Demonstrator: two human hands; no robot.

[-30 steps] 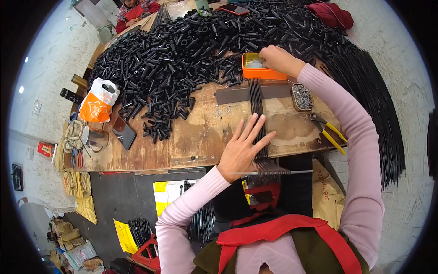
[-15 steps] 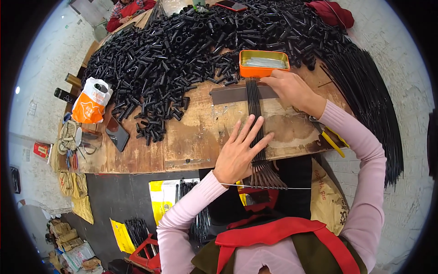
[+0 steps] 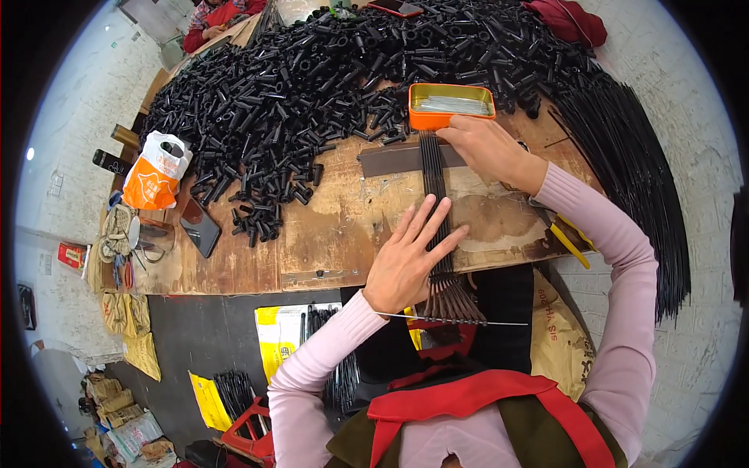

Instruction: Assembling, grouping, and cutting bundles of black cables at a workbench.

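My left hand (image 3: 407, 253) lies flat with fingers spread on a bundle of thin black ribs (image 3: 434, 175), laid side by side across the table edge. Their near ends fan out below the edge, where a thin straight wire (image 3: 507, 323) runs across a row of small dark tips. At the bundle's far end, my right hand (image 3: 495, 152) is closed in a pinch beside the front wall of an orange tin (image 3: 441, 122). What its fingertips hold, if anything, is hidden. Thin silvery wires (image 3: 452, 104) lie inside the tin. Under the ribs runs a flat dark strip (image 3: 390, 161).
Behind the tin spreads a large heap of black tubular parts (image 3: 312, 86). Long black rods (image 3: 632, 164) hang over the table's right side. Yellow-handled pliers (image 3: 568, 243) lie near my right forearm. At left are a phone (image 3: 200, 227) and an orange-white bag (image 3: 156, 175). Another person (image 3: 218, 19) sits far left.
My right hand has shifted slightly left and away from me, along the tin's front. The wire below the table edge has slid a little left. My left hand stays on the ribs.
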